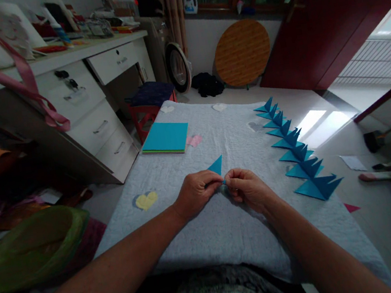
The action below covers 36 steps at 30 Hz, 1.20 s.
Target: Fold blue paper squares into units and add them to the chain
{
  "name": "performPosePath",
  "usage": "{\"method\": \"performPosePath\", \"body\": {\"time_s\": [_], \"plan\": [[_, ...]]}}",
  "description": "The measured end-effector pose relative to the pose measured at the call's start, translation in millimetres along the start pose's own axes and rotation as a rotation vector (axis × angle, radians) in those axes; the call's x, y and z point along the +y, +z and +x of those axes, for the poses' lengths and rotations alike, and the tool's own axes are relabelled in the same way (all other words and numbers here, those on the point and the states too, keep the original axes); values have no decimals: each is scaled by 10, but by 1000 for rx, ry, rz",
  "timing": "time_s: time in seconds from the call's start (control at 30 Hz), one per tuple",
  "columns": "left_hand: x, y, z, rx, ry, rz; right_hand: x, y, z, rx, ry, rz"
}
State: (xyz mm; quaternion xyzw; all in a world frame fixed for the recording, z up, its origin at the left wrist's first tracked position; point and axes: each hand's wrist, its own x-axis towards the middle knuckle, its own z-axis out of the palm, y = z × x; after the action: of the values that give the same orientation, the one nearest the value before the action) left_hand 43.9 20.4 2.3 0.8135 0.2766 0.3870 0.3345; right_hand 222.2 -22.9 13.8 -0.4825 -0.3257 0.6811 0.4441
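Observation:
A small folded piece of blue paper (216, 165) is held up over the cloth-covered table between my two hands. My left hand (196, 192) is closed, its thumb and fingers pinching the paper's lower part. At the paper's near right tip, my right hand (246, 185) pinches with thumb and forefinger. One pointed corner sticks up behind the left fingers; the rest is covered by them. Along the table's right side stands a row of several folded blue paper pieces (306, 168), pointed like little birds. A stack of square coloured paper (166, 138), blue on top, lies at the back left.
A pale cloth (197, 246) with heart patches covers the table. Left of it are a white desk with drawers (89, 126) and a green-lined bin (35, 243). A stool (151, 96) stands behind. Another person's feet (369, 177) are at the right.

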Motion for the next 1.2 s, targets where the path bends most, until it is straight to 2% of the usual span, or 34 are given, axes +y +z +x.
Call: {"method": "performPosePath", "body": {"time_s": [0.43,0.67,0.9,1.2], "plan": [[-4,-11,24,-22,-76,-101,14,-42,18,44,-89,-146],[-16,-11,29,-36,-139,-130,21,-47,35,29,-124,-205],[-6,-30,38,-55,-181,-179,-18,-63,31,14,-209,-412],[-34,-38,42,-81,-197,-223,-26,-77,28,4,-226,-468]]}}
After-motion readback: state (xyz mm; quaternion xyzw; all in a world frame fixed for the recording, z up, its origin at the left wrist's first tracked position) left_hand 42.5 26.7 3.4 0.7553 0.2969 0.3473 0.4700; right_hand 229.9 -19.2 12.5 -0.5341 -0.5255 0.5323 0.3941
